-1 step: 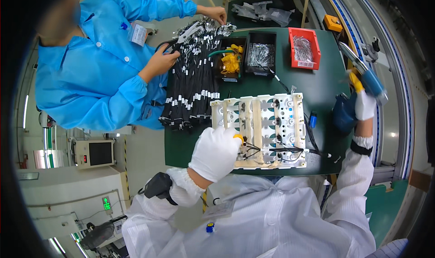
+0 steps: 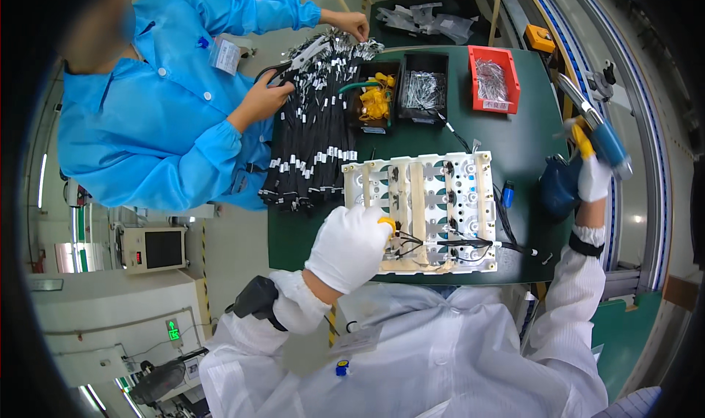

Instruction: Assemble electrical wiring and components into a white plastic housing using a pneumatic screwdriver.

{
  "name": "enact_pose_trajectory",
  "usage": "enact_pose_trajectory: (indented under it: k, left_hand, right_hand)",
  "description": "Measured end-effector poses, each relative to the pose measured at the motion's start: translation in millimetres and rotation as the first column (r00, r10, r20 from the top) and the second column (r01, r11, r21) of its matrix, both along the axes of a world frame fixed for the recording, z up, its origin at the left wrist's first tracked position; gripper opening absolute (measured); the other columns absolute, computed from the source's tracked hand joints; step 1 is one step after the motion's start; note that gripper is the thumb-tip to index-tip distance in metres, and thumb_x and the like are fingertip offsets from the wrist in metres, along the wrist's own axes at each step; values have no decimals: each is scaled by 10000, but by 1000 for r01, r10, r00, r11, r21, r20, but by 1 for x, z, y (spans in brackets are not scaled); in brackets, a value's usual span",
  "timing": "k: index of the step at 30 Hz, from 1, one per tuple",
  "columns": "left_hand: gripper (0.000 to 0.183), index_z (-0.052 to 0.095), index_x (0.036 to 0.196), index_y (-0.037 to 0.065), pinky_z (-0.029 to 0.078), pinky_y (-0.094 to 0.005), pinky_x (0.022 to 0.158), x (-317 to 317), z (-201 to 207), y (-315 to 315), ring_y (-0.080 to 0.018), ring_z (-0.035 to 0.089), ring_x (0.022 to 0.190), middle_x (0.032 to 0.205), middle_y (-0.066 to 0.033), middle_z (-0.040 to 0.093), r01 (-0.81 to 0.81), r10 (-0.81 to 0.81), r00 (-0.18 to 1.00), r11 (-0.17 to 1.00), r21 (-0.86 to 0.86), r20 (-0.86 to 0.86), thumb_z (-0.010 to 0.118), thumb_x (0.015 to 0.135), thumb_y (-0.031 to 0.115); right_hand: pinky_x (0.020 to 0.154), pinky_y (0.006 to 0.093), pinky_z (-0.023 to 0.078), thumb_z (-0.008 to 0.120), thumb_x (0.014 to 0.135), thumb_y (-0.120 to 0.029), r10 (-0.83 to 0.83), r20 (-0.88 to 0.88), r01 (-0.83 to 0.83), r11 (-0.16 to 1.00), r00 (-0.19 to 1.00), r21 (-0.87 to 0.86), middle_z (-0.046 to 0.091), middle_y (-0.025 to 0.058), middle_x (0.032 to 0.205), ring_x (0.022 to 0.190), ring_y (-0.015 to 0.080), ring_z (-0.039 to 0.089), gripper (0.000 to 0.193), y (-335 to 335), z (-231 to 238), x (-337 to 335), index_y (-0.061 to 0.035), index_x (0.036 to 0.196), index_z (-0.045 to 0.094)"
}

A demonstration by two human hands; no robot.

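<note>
My left hand (image 2: 345, 247), in a white glove with yellow fingertips, is closed at the left part of a white metal plate (image 2: 470, 220). Its fingertips pinch at the end of a black wire (image 2: 408, 237) of a harness lying across the plate; the wire's tip is hidden. To the right of the plate, my right hand (image 2: 594, 177), gloved the same way, is wrapped round a blue hand tool (image 2: 608, 142) with a silver tube-shaped end. A dark blue bulky part (image 2: 558, 185) sits beside that hand; whether it belongs to the tool I cannot tell.
A co-worker (image 2: 176, 117) in blue holds scissors (image 2: 283, 69) over a bundle of black cables (image 2: 312, 139). Bins stand at the back: black with yellow pieces (image 2: 376, 103), black with metal parts (image 2: 424, 89), red (image 2: 514, 87). A blue cylinder (image 2: 507, 193) lies right of the plate.
My right hand and the blue tool have shifted slightly nearer to me, with the tool's silver end a little lower. My left hand stays almost where it was.
</note>
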State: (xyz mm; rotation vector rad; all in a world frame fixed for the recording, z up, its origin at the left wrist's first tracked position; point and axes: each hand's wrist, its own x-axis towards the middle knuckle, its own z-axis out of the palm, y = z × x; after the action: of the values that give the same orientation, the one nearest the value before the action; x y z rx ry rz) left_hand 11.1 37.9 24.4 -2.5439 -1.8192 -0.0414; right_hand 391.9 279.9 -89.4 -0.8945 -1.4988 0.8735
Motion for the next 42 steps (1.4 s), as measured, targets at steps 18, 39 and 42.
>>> enact_pose_trajectory:
  k: [18,39,42]
  left_hand:
    - [202,745,927,77,529,-397,767,2,-17,-23,-271,644,884,953,-59,679,-71,115,877,991,-112,466,742,725,67]
    - [140,727,866,56,534,-392,792,4,-25,-30,-282,646,863,931,-71,685,-124,114,908,992,-2,402,755,731,35]
    - [138,725,861,49,535,-393,787,3,-20,-31,-284,647,877,938,-70,685,-34,12,927,998,52,374,756,729,27]
  right_hand:
    - [1007,437,502,627,1002,-238,71,-178,-75,997,981,-15,685,151,1126,1055,287,671,345,-70,-1,8,25,1226,632]
    - [980,523,517,654,987,-245,123,-198,-127,992,973,-10,663,144,1119,1028,312,668,387,-74,9,1,13,1271,605]
    - [985,521,514,661,985,-239,136,-224,-144,989,965,-23,661,143,1115,1034,310,667,382,-79,12,-2,6,1273,607]
